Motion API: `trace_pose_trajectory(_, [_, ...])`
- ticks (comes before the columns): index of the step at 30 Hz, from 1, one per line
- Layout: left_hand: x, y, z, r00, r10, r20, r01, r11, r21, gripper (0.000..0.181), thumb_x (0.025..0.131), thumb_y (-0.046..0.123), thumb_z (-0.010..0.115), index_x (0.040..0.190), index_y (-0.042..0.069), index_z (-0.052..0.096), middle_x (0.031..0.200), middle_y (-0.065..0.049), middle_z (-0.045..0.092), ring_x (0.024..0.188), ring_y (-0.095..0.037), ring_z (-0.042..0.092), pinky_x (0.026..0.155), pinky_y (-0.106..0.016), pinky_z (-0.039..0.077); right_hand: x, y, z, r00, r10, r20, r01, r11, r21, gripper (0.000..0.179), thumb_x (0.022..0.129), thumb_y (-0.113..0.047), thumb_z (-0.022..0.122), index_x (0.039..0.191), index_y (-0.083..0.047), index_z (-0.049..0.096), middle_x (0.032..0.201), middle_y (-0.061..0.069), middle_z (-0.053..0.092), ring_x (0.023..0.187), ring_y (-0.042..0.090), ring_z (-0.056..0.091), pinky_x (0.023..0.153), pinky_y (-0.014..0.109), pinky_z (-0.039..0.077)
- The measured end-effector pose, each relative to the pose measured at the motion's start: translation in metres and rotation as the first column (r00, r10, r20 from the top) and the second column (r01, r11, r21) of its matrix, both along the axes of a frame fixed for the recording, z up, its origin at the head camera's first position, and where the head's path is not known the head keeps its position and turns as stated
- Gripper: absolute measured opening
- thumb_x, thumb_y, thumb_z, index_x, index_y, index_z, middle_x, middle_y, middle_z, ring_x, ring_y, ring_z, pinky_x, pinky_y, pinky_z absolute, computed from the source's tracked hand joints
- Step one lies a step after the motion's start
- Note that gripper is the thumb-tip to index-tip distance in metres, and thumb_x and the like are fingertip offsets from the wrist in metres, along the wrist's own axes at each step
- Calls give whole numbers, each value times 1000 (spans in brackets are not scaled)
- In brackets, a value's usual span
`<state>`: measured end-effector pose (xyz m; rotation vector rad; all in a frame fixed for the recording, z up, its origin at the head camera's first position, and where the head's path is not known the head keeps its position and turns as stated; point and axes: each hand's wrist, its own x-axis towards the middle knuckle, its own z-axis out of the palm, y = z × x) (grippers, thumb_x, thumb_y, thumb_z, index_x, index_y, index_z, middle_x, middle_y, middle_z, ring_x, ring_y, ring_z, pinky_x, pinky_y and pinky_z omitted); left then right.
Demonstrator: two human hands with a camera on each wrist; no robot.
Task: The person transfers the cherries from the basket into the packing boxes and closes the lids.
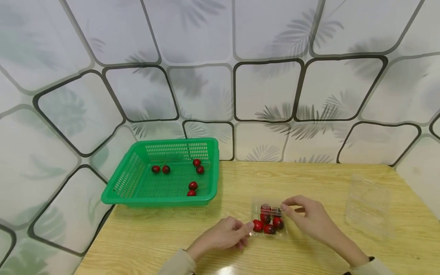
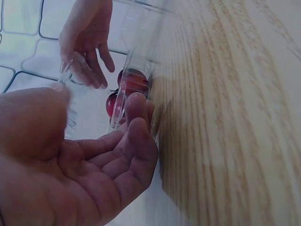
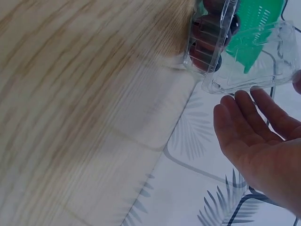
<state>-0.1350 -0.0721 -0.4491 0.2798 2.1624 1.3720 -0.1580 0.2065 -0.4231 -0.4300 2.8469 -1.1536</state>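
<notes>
A clear plastic clamshell box (image 1: 271,233) with several dark red cherries (image 1: 269,229) in it stands on the table in front of me. Its clear lid (image 3: 263,61) is raised at an angle over the fruit in the right wrist view. My left hand (image 1: 228,233) holds the box's left side, the thumb at the lid's edge and the fingers curled by the base (image 2: 127,103). On the opposite side my right hand (image 1: 309,217) pinches the lid's edge between thumb and fingertips. The lid's transparency makes its exact outline hard to see in the head view.
A green plastic basket (image 1: 158,200) with several cherries lying in pairs stands at the back left. Another clear plastic container (image 1: 368,206) lies on the wooden table (image 1: 319,179) at the right. A patterned wall covering (image 1: 268,91) rises behind the table.
</notes>
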Motion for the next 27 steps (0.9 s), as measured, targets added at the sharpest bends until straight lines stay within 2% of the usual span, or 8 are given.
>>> trace_pose_trajectory(3, [0, 0, 0, 1000, 7, -22, -7, 1000, -11, 70, 108, 57, 35, 98, 1, 75, 78, -6, 76, 61, -15, 69, 56, -27, 57, 3, 1, -3, 999, 18, -45, -17, 1000, 16, 28, 101, -39, 65, 112, -15, 74, 113, 0, 75, 101, 23, 71, 78, 34, 60])
trace_pose_trajectory(6, [0, 1, -1, 998, 18, -53, -19, 1000, -24, 78, 108, 60, 27, 101, 0, 76, 78, -6, 76, 59, -14, 68, 54, -28, 56, 5, 1, -7, 994, 34, -104, -31, 999, 30, 21, 99, -35, 68, 107, -17, 76, 108, -4, 74, 100, 23, 71, 76, 29, 59])
trace_pose_trajectory(11, [0, 4, -2, 995, 54, -78, -56, 998, -14, 71, 108, 57, 34, 89, 2, 75, 74, -5, 73, 57, -13, 66, 51, -26, 52, 9, 2, -13, 989, 67, -135, -61, 997, 43, 15, 98, -32, 69, 104, -20, 76, 108, -5, 74, 99, 24, 72, 74, 27, 59])
trace_pose_trajectory(16, [0, 4, -3, 996, 58, -75, -58, 998, -6, 57, 108, 49, 46, 81, 6, 71, 71, -1, 69, 57, -10, 64, 50, -23, 48, 13, 4, -12, 993, 90, -72, -90, 996, 2, 17, 99, -32, 68, 108, -19, 75, 113, -2, 74, 104, 27, 72, 76, 26, 60])
trace_pose_trajectory(21, [0, 3, -3, 996, 55, -74, -55, 998, 2, 48, 107, 43, 52, 82, 6, 71, 68, -3, 69, 57, -11, 62, 49, -22, 47, 17, 7, -13, 996, 90, 17, -89, 994, -57, 24, 98, -28, 71, 115, -11, 72, 116, 4, 73, 106, 30, 71, 76, 22, 60])
trace_pose_trajectory(25, [0, 3, -4, 996, 55, -73, -54, 998, 14, 41, 105, 37, 56, 84, 5, 71, 70, -6, 70, 58, -12, 63, 50, -21, 48, 19, 12, -17, 989, 80, 123, -73, 996, -54, 33, 96, -26, 72, 119, -4, 68, 110, 4, 73, 95, 14, 69, 72, 21, 58])
trace_pose_trajectory(27, [1, 3, -4, 996, 56, -73, -55, 998, 15, 39, 105, 34, 57, 84, 4, 71, 71, -6, 70, 58, -11, 63, 50, -21, 48, 19, 14, -18, 975, 86, 206, -76, 996, -54, 35, 96, -28, 71, 118, -1, 67, 102, 2, 73, 85, 7, 66, 67, 21, 56])
